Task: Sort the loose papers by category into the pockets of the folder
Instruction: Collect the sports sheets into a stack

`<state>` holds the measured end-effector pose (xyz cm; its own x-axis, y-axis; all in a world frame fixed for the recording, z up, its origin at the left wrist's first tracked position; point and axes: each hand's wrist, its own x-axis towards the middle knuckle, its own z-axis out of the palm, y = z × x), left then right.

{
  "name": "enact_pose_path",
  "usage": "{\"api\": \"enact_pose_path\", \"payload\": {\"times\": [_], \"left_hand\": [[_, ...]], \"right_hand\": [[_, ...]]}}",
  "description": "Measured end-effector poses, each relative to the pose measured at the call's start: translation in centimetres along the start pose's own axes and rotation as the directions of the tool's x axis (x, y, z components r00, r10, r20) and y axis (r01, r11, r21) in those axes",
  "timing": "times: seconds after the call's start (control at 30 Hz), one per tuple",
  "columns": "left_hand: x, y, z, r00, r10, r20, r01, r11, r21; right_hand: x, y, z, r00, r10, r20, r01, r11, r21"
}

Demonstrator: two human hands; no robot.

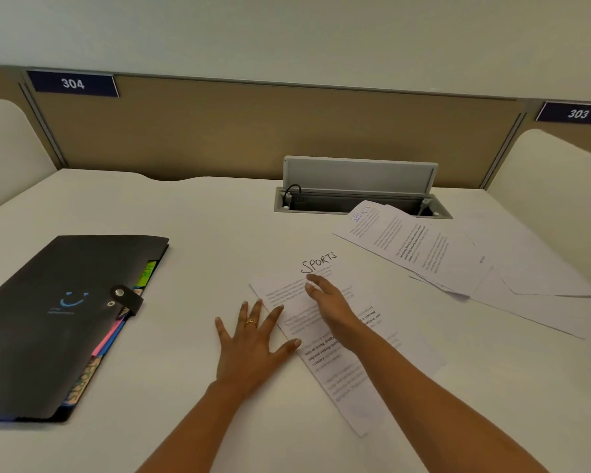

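Under both hands, flat and open: left hand [249,349] on the surface [191,213] at sports sheet [348,339]'s near-left edge, right hand [328,298] atop it; long axis diagonal; closed folder [58,319] well left, nearer left hand

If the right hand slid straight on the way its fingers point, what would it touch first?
Probably the handwritten word SPORTS just ahead of the right hand, on the same paper it rests on; the desk lies beyond.

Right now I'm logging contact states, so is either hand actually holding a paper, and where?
Nothing is gripped. The left hand and right hand lie open, palms down, on the SPORTS sheet.
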<state>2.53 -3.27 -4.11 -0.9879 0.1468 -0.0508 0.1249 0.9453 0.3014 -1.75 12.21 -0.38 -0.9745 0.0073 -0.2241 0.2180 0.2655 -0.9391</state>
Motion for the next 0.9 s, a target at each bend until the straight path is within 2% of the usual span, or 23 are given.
{"api": "enact_pose_path", "payload": {"times": [0.03, 0.13, 0.27, 0.4, 0.47, 0.53, 0.57, 0.63, 0.67, 0.7, 0.8, 0.9], "left_hand": [[0.1, 0.0, 0.0, 1.0, -0.003, 0.004, 0.003, 1.0, 0.028], [0.4, -0.4, 0.1, 0.998, -0.061, -0.022, 0.062, 0.998, 0.033], [0.6, -1.0, 0.1, 0.988, -0.11, -0.106, 0.109, 0.994, -0.018], [0.7, -0.9, 0.3, 0.982, -0.123, -0.146, 0.122, 0.992, -0.017], [0.9, -1.0, 0.3, 0.978, -0.159, -0.134, 0.157, 0.987, -0.025], [1.2, -0.9, 0.4, 0.977, -0.18, -0.112, 0.18, 0.984, -0.01], [1.3, -0.9, 0.4, 0.977, -0.186, -0.104, 0.187, 0.982, 0.005], [1.4, -0.8, 0.5, 0.975, -0.193, -0.107, 0.197, 0.98, 0.021], [1.4, -0.8, 0.5, 0.974, -0.196, -0.11, 0.198, 0.98, 0.015], [1.4, -0.8, 0.4, 0.974, -0.196, -0.111, 0.198, 0.98, 0.008], [1.3, -1.0, 0.3, 0.974, -0.198, -0.112, 0.197, 0.98, -0.023], [1.1, -1.1, 0.2, 0.969, -0.204, -0.139, 0.199, 0.979, -0.054]], "right_hand": [[0.3, -0.1, -0.9, 0.999, -0.035, -0.026, 0.034, 0.999, -0.031], [1.9, 0.0, -4.6, 0.981, -0.134, -0.139, 0.093, 0.958, -0.27], [4.8, 1.7, -10.6, 0.951, -0.153, -0.269, -0.018, 0.841, -0.541], [6.4, 3.3, -15.5, 0.949, -0.116, -0.293, -0.182, 0.56, -0.808], [6.5, 4.2, -16.6, 0.956, -0.029, -0.292, -0.245, 0.472, -0.847], [6.1, 4.6, -16.7, 0.951, 0.009, -0.31, -0.281, 0.445, -0.85], [5.9, 4.9, -16.4, 0.95, -0.051, -0.309, -0.262, 0.409, -0.874], [5.7, 5.2, -15.5, 0.92, -0.275, -0.278, -0.187, 0.315, -0.931], [5.6, 5.2, -15.1, 0.898, -0.353, -0.261, -0.158, 0.294, -0.943], [5.6, 5.4, -14.8, 0.884, -0.397, -0.246, -0.12, 0.317, -0.941], [5.4, 5.2, -14.1, 0.869, -0.463, -0.173, -0.025, 0.307, -0.951], [4.1, 3.2, -13.3, 0.914, -0.383, -0.136, -0.043, 0.242, -0.969]]}}
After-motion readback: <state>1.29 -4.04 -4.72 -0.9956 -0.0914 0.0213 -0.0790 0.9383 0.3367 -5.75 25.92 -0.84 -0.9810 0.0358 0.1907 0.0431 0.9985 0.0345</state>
